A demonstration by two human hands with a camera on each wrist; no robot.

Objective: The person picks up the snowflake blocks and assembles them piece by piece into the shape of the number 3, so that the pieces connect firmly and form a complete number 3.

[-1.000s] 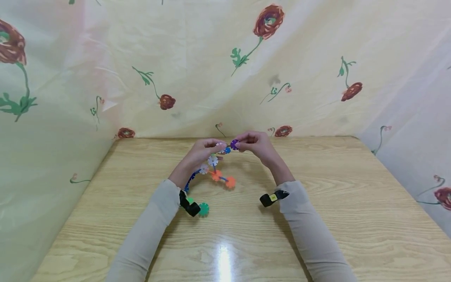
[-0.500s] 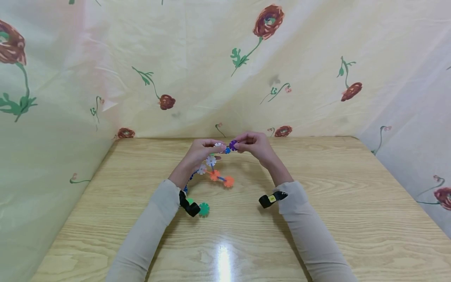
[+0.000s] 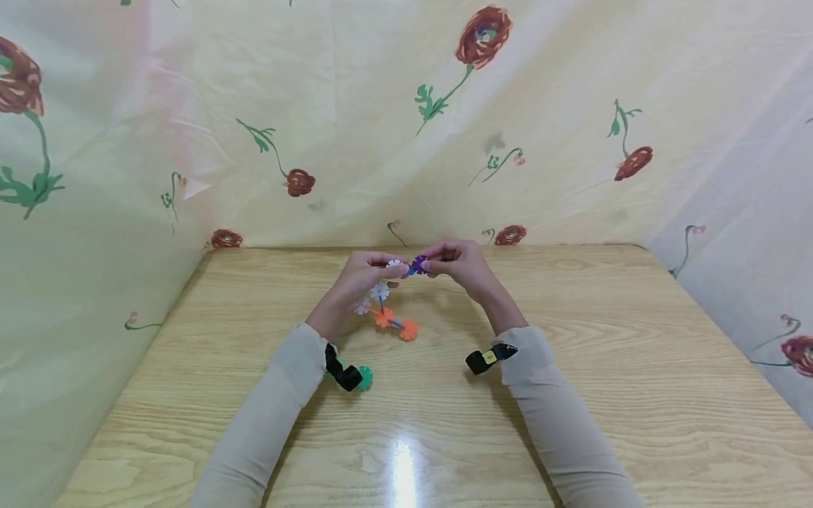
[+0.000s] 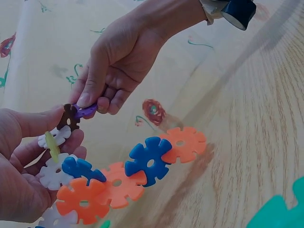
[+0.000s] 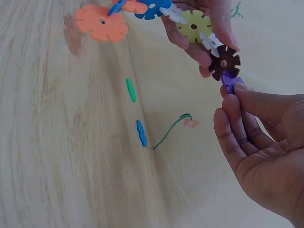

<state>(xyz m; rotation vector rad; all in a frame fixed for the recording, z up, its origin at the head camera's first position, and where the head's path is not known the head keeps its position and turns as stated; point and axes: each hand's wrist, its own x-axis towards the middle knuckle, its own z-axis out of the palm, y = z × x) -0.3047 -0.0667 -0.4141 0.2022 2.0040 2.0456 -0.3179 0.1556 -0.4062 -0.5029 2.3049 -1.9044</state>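
Observation:
My right hand (image 3: 466, 271) pinches a purple snowflake disc (image 5: 231, 83) between thumb and fingers. That disc meets the edge of a brown disc (image 5: 225, 63) at the end of a chain of notched plastic discs. My left hand (image 3: 358, 279) holds the chain near this end, thumb by the brown disc and a white disc (image 5: 211, 45). A yellow disc (image 5: 202, 20) follows along the chain. Lower down, orange discs (image 4: 185, 145) and a blue disc (image 4: 141, 167) hang over the table. My left hand and wrist hide part of the chain.
A green disc (image 3: 365, 378) shows beside the left wrist strap (image 3: 346, 376). Near the table's back edge lie a small green disc (image 5: 131, 90) and a blue disc (image 5: 141, 133). A flowered cloth (image 3: 381, 141) hangs behind the wooden table (image 3: 603, 339).
The purple disc has shifted slightly left and down toward my left hand. The hanging orange discs moved a little left, and the dark blue part of the chain went behind my left wrist.

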